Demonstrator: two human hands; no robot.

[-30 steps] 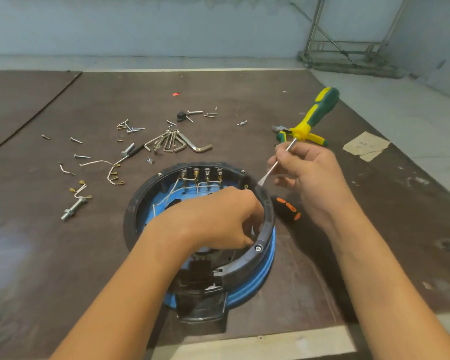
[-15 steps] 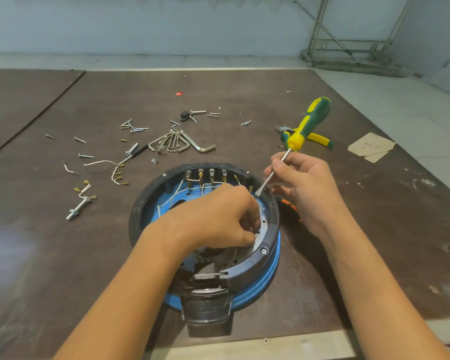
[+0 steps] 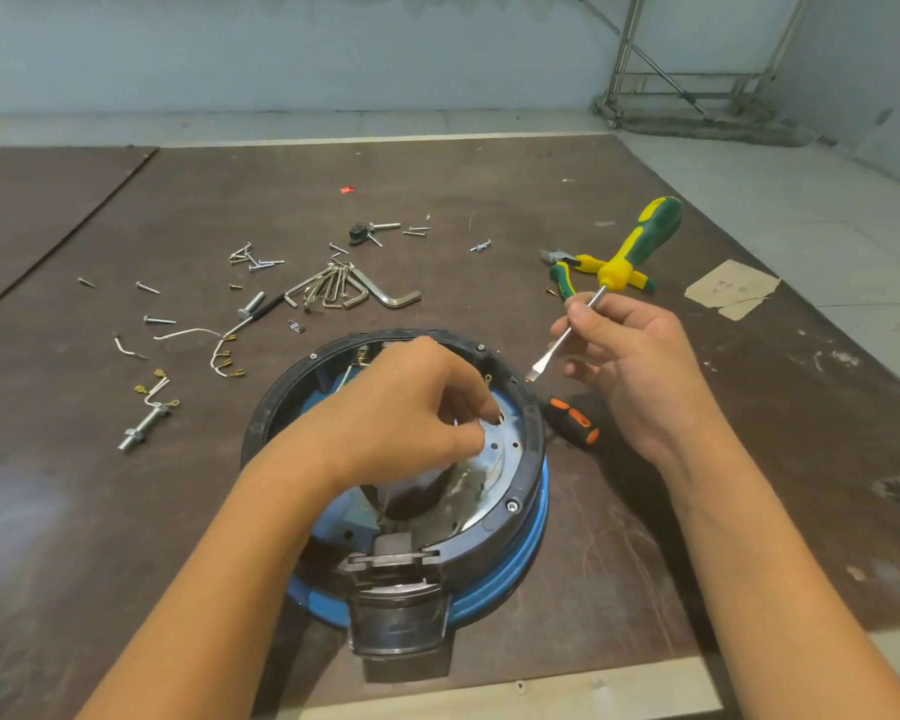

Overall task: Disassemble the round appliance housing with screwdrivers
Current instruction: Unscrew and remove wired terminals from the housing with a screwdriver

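The round housing (image 3: 521, 459) sits open side up by the near edge of the worktop (image 3: 126, 511), within easy reach. The left hand (image 3: 406, 413) dips inside, fingertips curled together over the metal plate (image 3: 494, 452), probably lifting a loosened screw; whether it pinches anything is hidden. The right hand (image 3: 630, 366) pinches the screwdriver (image 3: 640, 246) by its shaft, blade just beside the housing, apparently parked ready.

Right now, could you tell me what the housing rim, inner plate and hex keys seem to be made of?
Rim: probably black plastic, matte and moulded. Plate: bare metal, shiny, showing reflections. Hex keys: likely plated steel, bright silver sheen.
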